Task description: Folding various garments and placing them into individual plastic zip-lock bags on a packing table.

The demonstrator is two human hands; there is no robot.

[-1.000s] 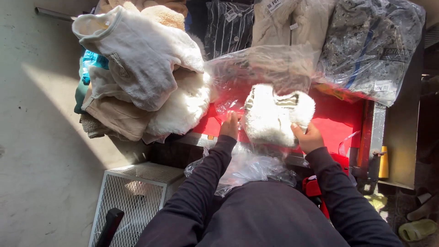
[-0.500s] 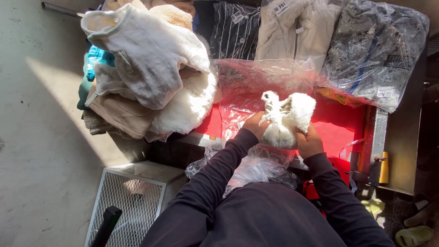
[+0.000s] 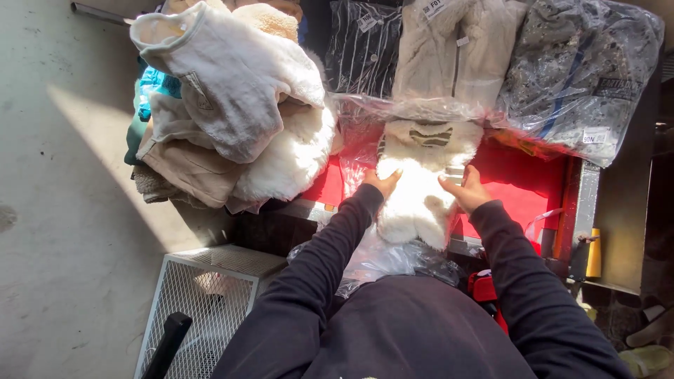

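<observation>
The left hand (image 3: 381, 182) and right hand (image 3: 463, 191) each pinch a side of the fluffy white garment (image 3: 419, 181), which lies at the near edge of the red table (image 3: 523, 189), upon a clear plastic bag (image 3: 365, 133). Even grips should keep it flat and square.

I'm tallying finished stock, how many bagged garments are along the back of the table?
3: a dark striped one at back left, a cream fleece one in the middle, a grey patterned one at right. Others may be hidden.
</observation>
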